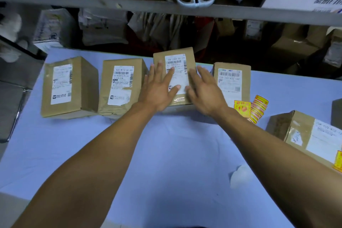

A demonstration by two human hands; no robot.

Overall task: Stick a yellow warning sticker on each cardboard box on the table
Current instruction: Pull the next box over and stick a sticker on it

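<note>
Both forearms reach to the middle box [174, 76], left hand [159, 89] and right hand [205, 90] flat on it, each grip wide.

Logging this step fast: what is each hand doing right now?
Left hand: open, fingers straight, lying flat on the brown cardboard box with the white shipping label.
Right hand: open, fingers spread over the same box; holds nothing.

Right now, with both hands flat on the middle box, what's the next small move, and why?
Probably reach the right hand to the yellow stickers beside it: the middle box under both hands shows no yellow sticker, and neither the right nor the left hand holds one.
</note>
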